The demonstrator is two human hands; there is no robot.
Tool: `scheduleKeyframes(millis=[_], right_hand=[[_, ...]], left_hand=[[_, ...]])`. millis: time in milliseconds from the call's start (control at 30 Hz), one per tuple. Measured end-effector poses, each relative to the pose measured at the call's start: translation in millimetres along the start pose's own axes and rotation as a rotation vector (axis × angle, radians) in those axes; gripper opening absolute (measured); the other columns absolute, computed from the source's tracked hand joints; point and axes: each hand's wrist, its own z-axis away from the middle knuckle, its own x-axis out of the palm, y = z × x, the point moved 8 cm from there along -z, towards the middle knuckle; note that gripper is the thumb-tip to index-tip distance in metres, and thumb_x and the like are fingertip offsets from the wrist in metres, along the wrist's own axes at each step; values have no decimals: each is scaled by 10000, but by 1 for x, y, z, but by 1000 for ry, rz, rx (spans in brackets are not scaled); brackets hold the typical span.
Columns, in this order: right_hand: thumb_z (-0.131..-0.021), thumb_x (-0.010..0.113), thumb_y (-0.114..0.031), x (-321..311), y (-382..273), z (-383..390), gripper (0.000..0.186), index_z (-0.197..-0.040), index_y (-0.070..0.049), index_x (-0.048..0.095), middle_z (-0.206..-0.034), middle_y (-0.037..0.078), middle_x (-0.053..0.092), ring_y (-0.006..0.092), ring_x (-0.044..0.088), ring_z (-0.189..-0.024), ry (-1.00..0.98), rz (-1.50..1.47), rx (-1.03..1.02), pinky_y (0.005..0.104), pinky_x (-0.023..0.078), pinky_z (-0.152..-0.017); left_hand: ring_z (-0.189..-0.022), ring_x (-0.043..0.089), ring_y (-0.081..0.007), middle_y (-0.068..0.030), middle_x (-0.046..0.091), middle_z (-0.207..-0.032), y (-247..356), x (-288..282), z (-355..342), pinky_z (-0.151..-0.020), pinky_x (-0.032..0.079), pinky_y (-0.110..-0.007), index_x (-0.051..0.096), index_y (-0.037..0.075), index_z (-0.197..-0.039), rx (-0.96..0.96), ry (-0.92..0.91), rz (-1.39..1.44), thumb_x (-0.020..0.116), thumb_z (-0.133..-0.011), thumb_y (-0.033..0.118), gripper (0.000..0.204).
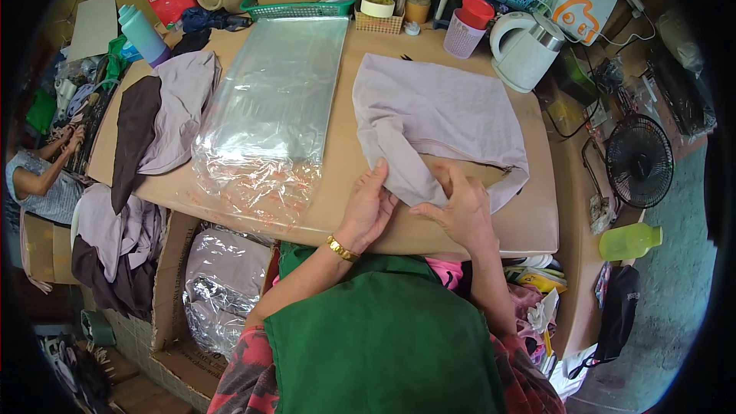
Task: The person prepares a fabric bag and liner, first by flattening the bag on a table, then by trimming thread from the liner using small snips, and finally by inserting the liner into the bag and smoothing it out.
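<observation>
A pale lilac garment (441, 119) lies spread on the tan table (337, 169), its lower part folded toward me. My left hand (369, 207), with a gold bracelet at the wrist, pinches the folded edge of the garment. My right hand (462, 207) presses on the same fold just to the right, fingers gripping the cloth. A stack of clear plastic bags (272, 111) lies to the left of the garment.
Lilac and dark brown garments (157, 119) pile at the table's left end. A white kettle (525, 46), baskets, tape and jars line the far edge. A black fan (639, 159) and green bottle (629, 241) sit right. Another person (42, 176) sits far left.
</observation>
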Motion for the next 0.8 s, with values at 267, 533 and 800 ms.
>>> scheduleKeyframes(millis=[267, 533, 800], right_hand=[[-717, 789, -327, -2, 14, 4, 379, -642, -17, 584, -552, 126, 532, 326, 462, -522, 3, 28, 34, 402, 380, -505], [-786, 753, -255, 8, 22, -19, 323, -931, 8, 633, -703, 102, 623, 159, 561, -662, -240, -508, 188, 322, 462, -649], [-676, 841, -326, 15, 53, 21, 561, -1035, 15, 579, -919, 148, 668, 156, 605, -819, -473, -272, 220, 327, 481, -754]], left_hand=[[-1061, 615, -175, -53, 624, -1156, -10, 13, 5, -904, 531, -325, 527, 62, -1197, 29, -95, -81, 537, -967, 289, 323], [-1048, 626, -175, -73, 623, -1158, 1, -7, 7, -812, 570, -289, 526, 57, -1185, -39, -31, 154, 561, -954, 266, 314], [-1139, 572, -189, -73, 597, -1214, 55, -33, 3, -1000, 475, -348, 481, 50, -1260, 138, 51, 131, 529, -968, 253, 358]])
